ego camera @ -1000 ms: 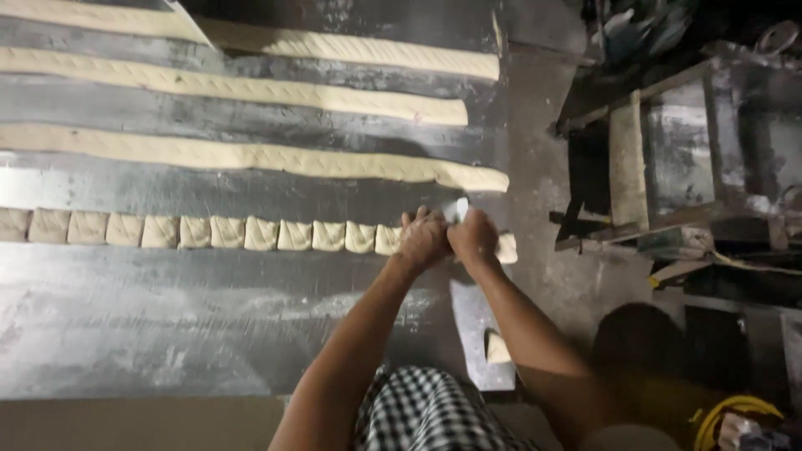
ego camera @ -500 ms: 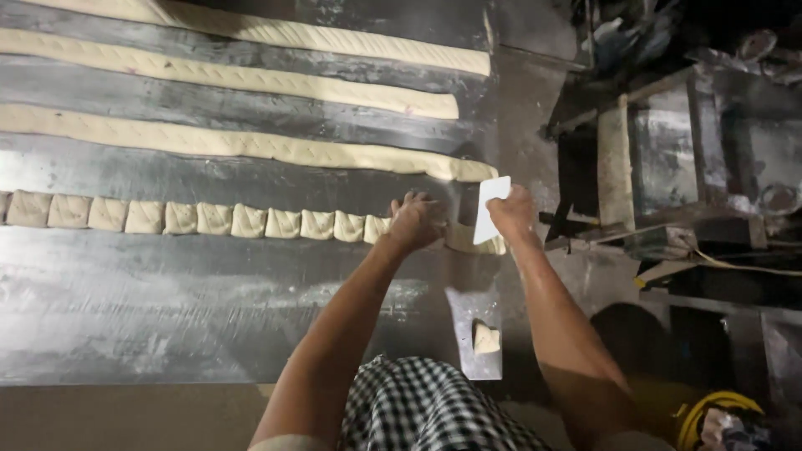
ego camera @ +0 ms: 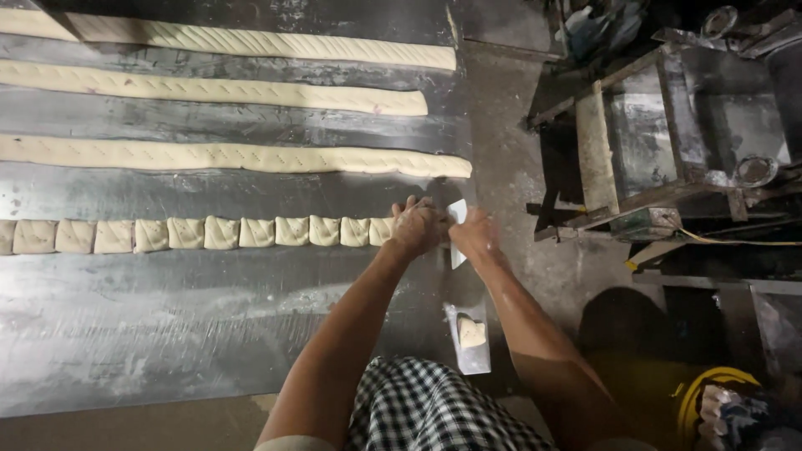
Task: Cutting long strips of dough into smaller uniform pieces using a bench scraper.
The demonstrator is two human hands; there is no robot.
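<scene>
Our left hand (ego camera: pixel 415 225) presses closed on the right end of the cut dough row (ego camera: pixel 200 233), which runs leftward along the desk (ego camera: pixel 167 334), while our right hand (ego camera: pixel 474 234) grips a pale scraper (ego camera: pixel 457 219) just beside it.

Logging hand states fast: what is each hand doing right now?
Left hand: curled, pressing on the end of the cut dough row.
Right hand: closed on a flat white scraper.
</scene>
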